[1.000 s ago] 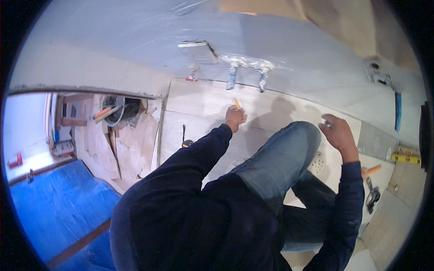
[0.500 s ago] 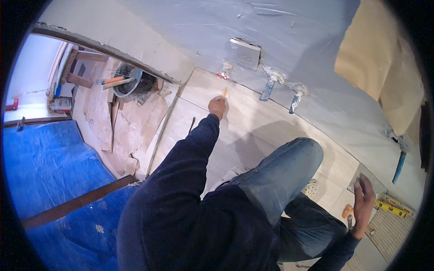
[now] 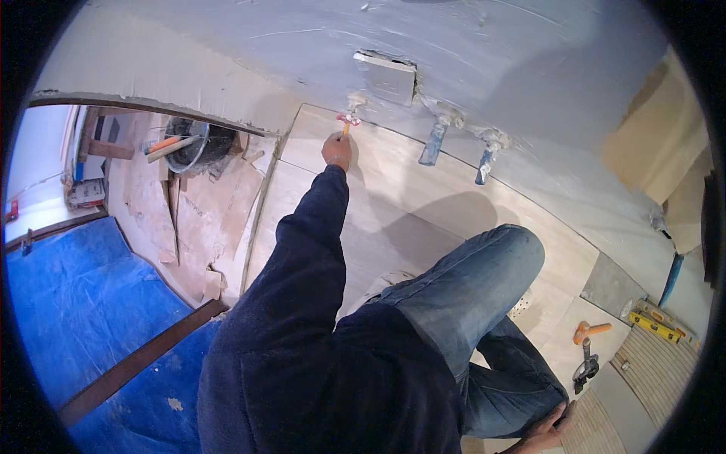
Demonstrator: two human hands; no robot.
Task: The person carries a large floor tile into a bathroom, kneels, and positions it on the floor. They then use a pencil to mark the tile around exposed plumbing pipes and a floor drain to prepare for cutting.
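Observation:
My left arm stretches out over the pale floor tiles [image 3: 378,208]. My left hand [image 3: 337,150] is closed around a thin yellow stick [image 3: 346,129], only one end of which shows. That end lies close to a red-handled valve [image 3: 349,119] low on the wall; whether they touch I cannot tell. My right hand [image 3: 546,430] is low beside my bent knee, against the jeans, its visible fingers extended and nothing seen in them. Near it on the floor lie an orange-handled tool [image 3: 591,331] and a dark-and-metal hand tool [image 3: 585,368].
Two blue-ended pipe stubs [image 3: 433,144] [image 3: 484,166] stick out beside a wall plate [image 3: 387,77]. At right are a yellow spirit level [image 3: 656,327] and ribbed tiles [image 3: 654,363]. A dark bucket [image 3: 198,151] and blue sheeting [image 3: 91,265] are at left.
My left hand has moved forward and slightly left in the view, bringing the yellow stick up to the red-handled valve. My right hand has dropped from beside the floor tools to my knee.

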